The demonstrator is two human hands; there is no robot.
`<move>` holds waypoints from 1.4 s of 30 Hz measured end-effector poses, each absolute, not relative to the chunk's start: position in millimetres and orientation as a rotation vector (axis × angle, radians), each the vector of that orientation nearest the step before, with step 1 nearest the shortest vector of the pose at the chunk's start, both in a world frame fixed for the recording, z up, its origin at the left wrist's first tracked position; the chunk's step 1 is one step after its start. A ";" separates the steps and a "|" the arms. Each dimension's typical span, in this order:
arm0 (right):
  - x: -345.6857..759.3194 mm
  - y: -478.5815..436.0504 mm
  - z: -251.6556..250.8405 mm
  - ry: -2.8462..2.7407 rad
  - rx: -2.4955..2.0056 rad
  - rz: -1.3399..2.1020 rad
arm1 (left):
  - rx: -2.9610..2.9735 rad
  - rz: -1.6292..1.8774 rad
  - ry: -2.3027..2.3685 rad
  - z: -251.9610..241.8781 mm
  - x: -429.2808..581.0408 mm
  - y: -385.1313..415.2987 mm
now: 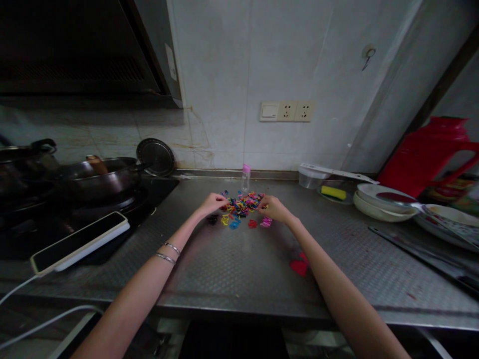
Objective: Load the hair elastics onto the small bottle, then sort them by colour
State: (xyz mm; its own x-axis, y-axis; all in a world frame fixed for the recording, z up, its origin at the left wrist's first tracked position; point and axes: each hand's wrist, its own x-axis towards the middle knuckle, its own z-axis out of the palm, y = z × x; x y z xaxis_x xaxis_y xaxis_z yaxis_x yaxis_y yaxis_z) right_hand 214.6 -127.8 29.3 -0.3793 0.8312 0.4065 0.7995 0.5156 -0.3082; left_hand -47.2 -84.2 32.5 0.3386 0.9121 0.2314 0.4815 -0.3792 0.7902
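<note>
A mixed heap of small colourful bands (245, 203), which look like little hair ties, lies on the metal counter. In front of it are small single-colour piles: black (212, 219), yellow (224, 220), blue (234, 223), red (252, 224) and pink (266, 222). At the heap's left edge my left hand (212, 205) has its fingers pinched together. My right hand (276, 207) is at the right edge, just above the pink pile, fingers curled closed. Whatever either hand pinches is too small to make out. Behind the heap stands a clear bottle with a pink cap (246, 178).
A phone-like device (80, 242) and pans (101, 179) on the stove are at left. To the right are a plastic tub (311, 178), yellow sponge (333, 193), stacked bowls (381, 210), knife (422, 254) and red jug (426, 154). A red item (299, 265) lies by my right forearm.
</note>
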 end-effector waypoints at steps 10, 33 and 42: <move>207.1 -134.1 33.5 -2.381 -1.386 0.526 | 2.247 0.464 0.974 32.5 -47.7 -86.9; 208.7 -133.0 31.4 -2.337 -1.414 0.337 | 2.483 0.419 1.033 35.9 -30.8 -101.5; 209.6 -131.9 31.1 -2.331 -1.405 0.291 | 2.471 0.475 1.074 29.3 -30.8 -97.0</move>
State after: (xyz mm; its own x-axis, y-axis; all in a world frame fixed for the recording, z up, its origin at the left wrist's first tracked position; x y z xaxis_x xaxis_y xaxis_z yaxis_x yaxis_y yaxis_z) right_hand 209.6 -131.9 31.1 -0.4138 0.8808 0.2301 0.7970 0.4727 -0.3759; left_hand -30.8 -97.0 29.3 0.6467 0.7486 0.1463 0.6115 -0.6235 0.4872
